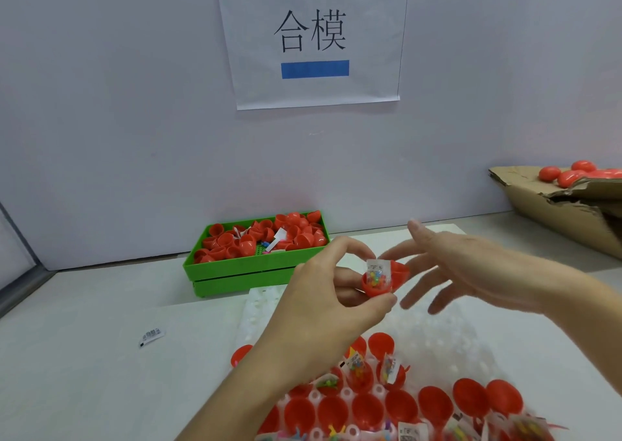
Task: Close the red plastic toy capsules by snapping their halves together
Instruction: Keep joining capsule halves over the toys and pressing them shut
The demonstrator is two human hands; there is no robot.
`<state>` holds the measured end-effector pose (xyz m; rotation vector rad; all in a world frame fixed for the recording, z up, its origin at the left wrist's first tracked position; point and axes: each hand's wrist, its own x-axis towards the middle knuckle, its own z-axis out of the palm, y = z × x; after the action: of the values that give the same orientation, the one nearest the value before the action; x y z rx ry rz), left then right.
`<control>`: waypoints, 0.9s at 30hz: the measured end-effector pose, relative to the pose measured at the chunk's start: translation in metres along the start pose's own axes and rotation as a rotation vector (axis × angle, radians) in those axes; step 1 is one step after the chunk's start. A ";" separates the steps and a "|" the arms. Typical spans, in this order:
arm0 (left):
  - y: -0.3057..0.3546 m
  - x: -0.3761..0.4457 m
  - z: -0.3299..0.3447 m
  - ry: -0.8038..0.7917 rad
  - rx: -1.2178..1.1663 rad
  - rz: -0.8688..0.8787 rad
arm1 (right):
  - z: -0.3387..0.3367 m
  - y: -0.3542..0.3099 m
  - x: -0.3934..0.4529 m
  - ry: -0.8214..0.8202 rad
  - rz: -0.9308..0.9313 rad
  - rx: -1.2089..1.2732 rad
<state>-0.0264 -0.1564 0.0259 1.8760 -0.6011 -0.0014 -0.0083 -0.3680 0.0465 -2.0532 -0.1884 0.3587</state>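
My left hand [331,301] pinches an open red capsule [378,284] above the table, thumb below and fingers curled over it. A small clear bag of coloured toy pieces with a white label [378,270] sticks up out of the lower half. The hinged lid half [400,270] stands open to the right. My right hand [447,269] is right beside the capsule with fingers spread and straight, blurred, its fingertips near the lid. Below, a white tray [437,339] holds several open red capsule halves [367,410], some with toy bags in them.
A green crate [249,269] full of loose red capsule halves stands at the back by the wall. At the far right, a torn cardboard box [565,215] holds closed red capsules [572,174]. A small loose label packet [151,336] lies on the table to the left.
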 end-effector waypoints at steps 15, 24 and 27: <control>-0.006 0.003 -0.005 0.014 0.034 -0.068 | -0.004 -0.005 -0.003 0.043 -0.335 -0.100; -0.006 0.004 -0.008 0.042 -0.023 -0.045 | 0.006 -0.012 -0.004 0.135 -0.401 -0.131; -0.006 0.004 -0.007 0.037 -0.042 -0.019 | 0.008 -0.014 -0.004 0.153 -0.404 -0.128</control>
<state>-0.0186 -0.1499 0.0242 1.8372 -0.5542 0.0079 -0.0144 -0.3560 0.0556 -2.0960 -0.5335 -0.0615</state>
